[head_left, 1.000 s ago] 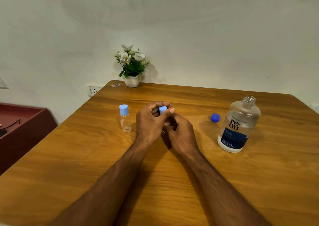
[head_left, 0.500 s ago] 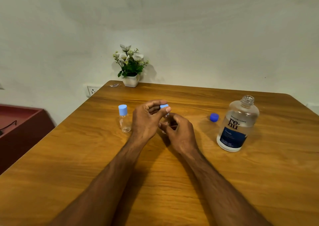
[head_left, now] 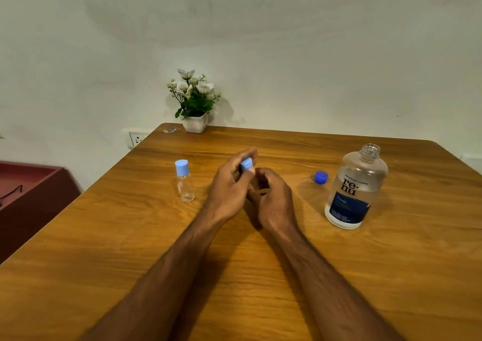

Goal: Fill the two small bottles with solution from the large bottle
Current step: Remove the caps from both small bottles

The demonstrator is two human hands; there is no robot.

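Right now my left hand (head_left: pixel 229 187) pinches a light blue cap (head_left: pixel 246 164) between thumb and fingers, the cap tilted, while my right hand (head_left: pixel 273 197) curls its fingers round one small bottle (head_left: pixel 257 190), which is almost wholly hidden in my grip, so I cannot tell how it stands or how full it is; whether the cap is on the neck or just off it I also cannot tell. Left of my hands the second small bottle (head_left: pixel 184 184) stands upright on the tabletop (head_left: pixel 104 249), clear, with its own light blue cap on, and it looks nearly empty. To the right, well apart from my hands, the large bottle (head_left: pixel 354 189) stands upright with its neck open; its label reads "BAUSCH+LOMB" in small letters, then "renu" in large dark ones, and on the dark blue band below "fresh", with finer print I cannot read. Just left of it a darker blue cap (head_left: pixel 321 177) lies on the wood. At the far edge a white pot of white flowers (head_left: pixel 194 100) sits against the wall, with a wall socket (head_left: pixel 137 138) to its left, and a dark red cabinet (head_left: pixel 31 197) stands beside the tabletop on the left.
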